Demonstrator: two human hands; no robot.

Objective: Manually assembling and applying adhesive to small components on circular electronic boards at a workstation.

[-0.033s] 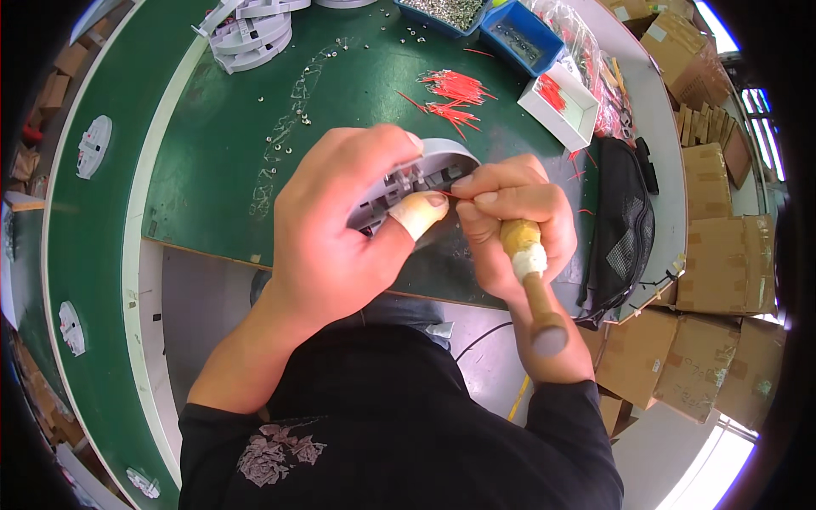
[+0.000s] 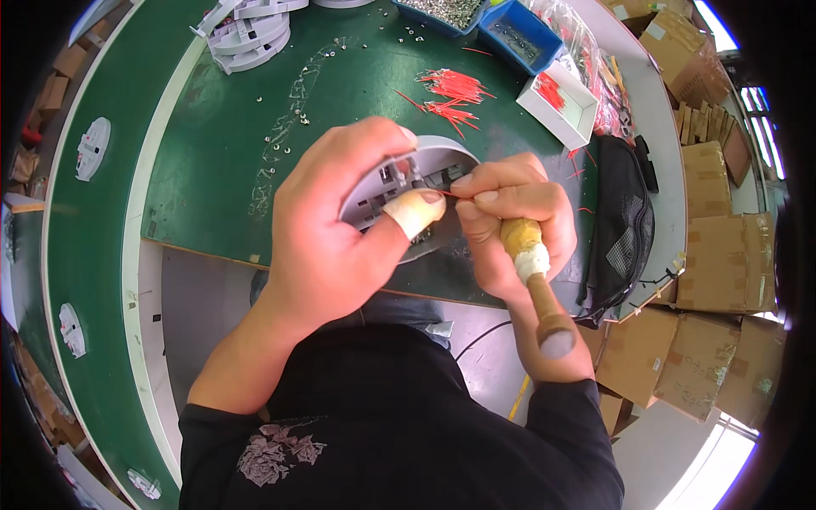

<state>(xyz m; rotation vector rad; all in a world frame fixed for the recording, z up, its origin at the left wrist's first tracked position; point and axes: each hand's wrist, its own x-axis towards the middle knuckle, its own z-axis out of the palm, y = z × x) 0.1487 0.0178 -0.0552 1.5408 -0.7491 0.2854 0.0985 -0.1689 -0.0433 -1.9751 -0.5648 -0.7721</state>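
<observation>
Head view: we note the left hand (image 2: 340,229) curled round a grey round housing (image 2: 442,157) at the green bench (image 2: 212,153) edge. The right hand (image 2: 510,221) pinches a thin red wire (image 2: 449,195) at the housing, gripping a wooden-handled tool (image 2: 535,280). Loose red wires (image 2: 450,93) lie beyond.

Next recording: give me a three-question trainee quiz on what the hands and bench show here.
1. True or false: the left hand steadies the round grey plastic housing.
2. The right hand grips which tool? A) wooden-handled tool B) scissors C) tape roll
3. What colour are the loose thin wires on the green mat?
Key: 1 true; 2 A; 3 red.
</observation>
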